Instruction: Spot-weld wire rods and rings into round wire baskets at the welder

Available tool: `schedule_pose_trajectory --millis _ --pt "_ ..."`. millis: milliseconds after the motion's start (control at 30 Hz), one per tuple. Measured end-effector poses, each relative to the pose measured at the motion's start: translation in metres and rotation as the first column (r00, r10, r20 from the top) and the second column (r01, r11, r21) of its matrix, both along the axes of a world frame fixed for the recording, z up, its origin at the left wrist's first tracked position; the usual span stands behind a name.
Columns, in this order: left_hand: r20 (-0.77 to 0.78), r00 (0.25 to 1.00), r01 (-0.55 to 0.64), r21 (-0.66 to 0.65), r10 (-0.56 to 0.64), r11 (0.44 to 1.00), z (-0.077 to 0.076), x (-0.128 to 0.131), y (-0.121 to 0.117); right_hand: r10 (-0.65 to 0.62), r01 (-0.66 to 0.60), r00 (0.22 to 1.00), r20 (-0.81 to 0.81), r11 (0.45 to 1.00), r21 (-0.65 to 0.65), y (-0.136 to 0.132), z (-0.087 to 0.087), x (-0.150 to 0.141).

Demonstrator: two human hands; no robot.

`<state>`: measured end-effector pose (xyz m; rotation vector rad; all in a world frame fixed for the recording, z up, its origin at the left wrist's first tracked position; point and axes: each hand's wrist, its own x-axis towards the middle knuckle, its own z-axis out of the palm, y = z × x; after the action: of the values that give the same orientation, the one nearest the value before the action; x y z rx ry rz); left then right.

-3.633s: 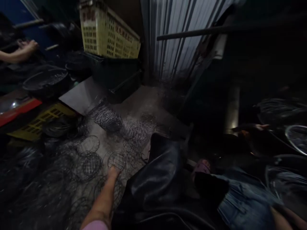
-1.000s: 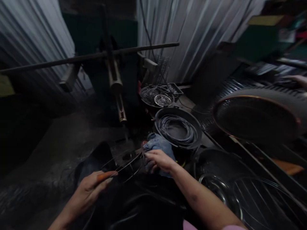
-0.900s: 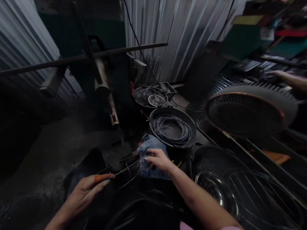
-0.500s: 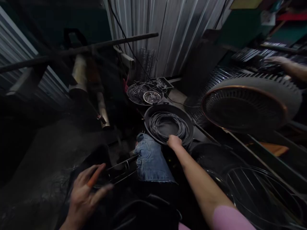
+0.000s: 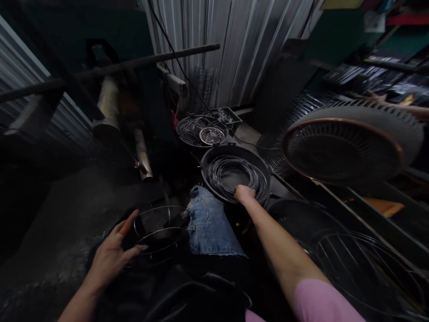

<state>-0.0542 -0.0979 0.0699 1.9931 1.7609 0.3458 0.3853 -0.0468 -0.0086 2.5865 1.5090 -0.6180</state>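
My left hand [image 5: 112, 250] has its fingers spread at the left side of a round wire frame [image 5: 164, 229]. An orange cover wraps one finger. The thumb overlaps the lower ring and a fingertip is by the upper one; whether they bear on the wire is unclear. The frame's right side is close to a piece of blue denim [image 5: 211, 226]. My right hand [image 5: 244, 194] reaches into a dark round pan [image 5: 208, 156], its fingers closed at the near edge of a coil of wire rings [image 5: 217, 174]. How many rings it grips is hidden.
Behind the pan is a basin of loose wire [image 5: 187, 129] with a small dish [image 5: 212, 135]. A fan [image 5: 342, 150] stands at right, with another person's arm [image 5: 409, 108] beyond it. Machine rods [image 5: 143, 156] hang at left. Large wire grids [image 5: 351, 264] lie lower right.
The wire frame has tipped up and its rings show more openly. My left hand has shifted slightly left with it. My right hand has hardly moved in the pan.
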Motion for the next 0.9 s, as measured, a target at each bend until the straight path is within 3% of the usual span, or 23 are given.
schedule_pose_trajectory --millis 200,300,367,433,533,600,700,767,833,900 --pt "0.119 0.992 -0.046 0.042 0.041 0.998 -0.015 -0.005 -0.005 0.036 -0.036 0.994 0.107 0.999 -0.008 -0.038 0.027 0.03" --pt "0.133 0.974 -0.201 0.154 0.182 0.967 -0.007 0.004 -0.009 0.053 -0.055 0.99 0.13 0.998 0.014 -0.063 0.043 0.047" --pt "0.198 0.95 -0.293 0.31 0.24 0.905 0.004 0.019 -0.012 0.098 -0.103 0.99 0.106 0.994 0.045 -0.08 0.05 0.059" --pt "0.229 0.956 -0.275 0.471 0.185 0.839 0.016 0.041 -0.013 0.141 -0.148 0.988 0.059 0.981 0.123 -0.097 0.053 0.072" --pt "0.182 0.973 0.012 0.58 -0.144 0.814 0.025 0.086 -0.008 0.16 -0.129 0.985 -0.07 0.936 0.327 -0.12 0.051 0.09" --pt "0.16 0.897 0.271 0.537 -0.411 0.799 0.024 0.123 -0.001 0.142 -0.036 0.971 -0.193 0.882 0.47 -0.131 0.046 0.094" --pt "0.148 0.751 0.557 0.381 -0.643 0.738 0.014 0.187 0.014 0.128 0.129 0.927 -0.352 0.772 0.623 -0.135 0.043 0.089" --pt "0.184 0.721 0.638 0.197 -0.668 0.744 0.005 0.231 0.025 0.135 0.194 0.906 -0.402 0.711 0.676 -0.129 0.043 0.08" --pt "0.231 0.79 0.582 0.007 -0.568 0.813 -0.005 0.269 0.037 0.122 0.241 0.899 -0.421 0.664 0.707 -0.119 0.046 0.072" --pt "0.224 0.822 0.55 -0.077 -0.524 0.831 -0.018 0.296 0.05 0.084 0.303 0.892 -0.444 0.619 0.725 -0.107 0.052 0.069"
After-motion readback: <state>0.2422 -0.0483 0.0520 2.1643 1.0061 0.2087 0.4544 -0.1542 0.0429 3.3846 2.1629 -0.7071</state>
